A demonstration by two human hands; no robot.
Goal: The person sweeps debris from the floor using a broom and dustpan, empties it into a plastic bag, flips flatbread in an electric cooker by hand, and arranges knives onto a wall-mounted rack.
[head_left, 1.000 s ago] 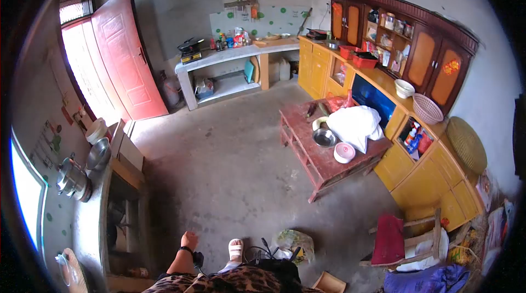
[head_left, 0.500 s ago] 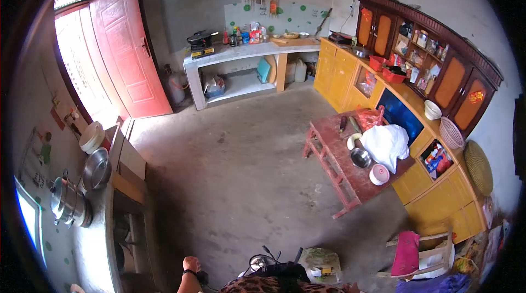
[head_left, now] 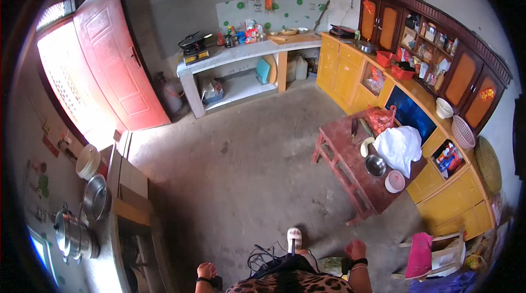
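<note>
My left hand (head_left: 206, 270) hangs low at the bottom edge, its fingers curled in with nothing showing in them; a dark band circles the wrist. My right hand (head_left: 355, 249) is also curled closed at hip height, a dark band on its wrist. Neither touches anything. Nearest to the right hand is the red wooden table (head_left: 342, 148). On it are a white bag (head_left: 399, 149), a metal bowl (head_left: 375, 165), a pink-and-white tub (head_left: 394, 181), a pale curved gourd (head_left: 366, 146) and a red plastic bag (head_left: 382, 120). A foot in a light slipper (head_left: 294, 238) steps forward below me.
A chair with pink cloth (head_left: 419, 254) stands at the lower right. Yellow cabinets (head_left: 350, 79) line the right wall. A counter with a wok (head_left: 193, 42) is at the back. Pots (head_left: 76, 238) sit on the left counter, and a red door (head_left: 120, 63) stands open.
The view has shifted, and the table lies a little lower and further right. My right hand and a slippered foot have come into view. My left hand has moved slightly right and down.
</note>
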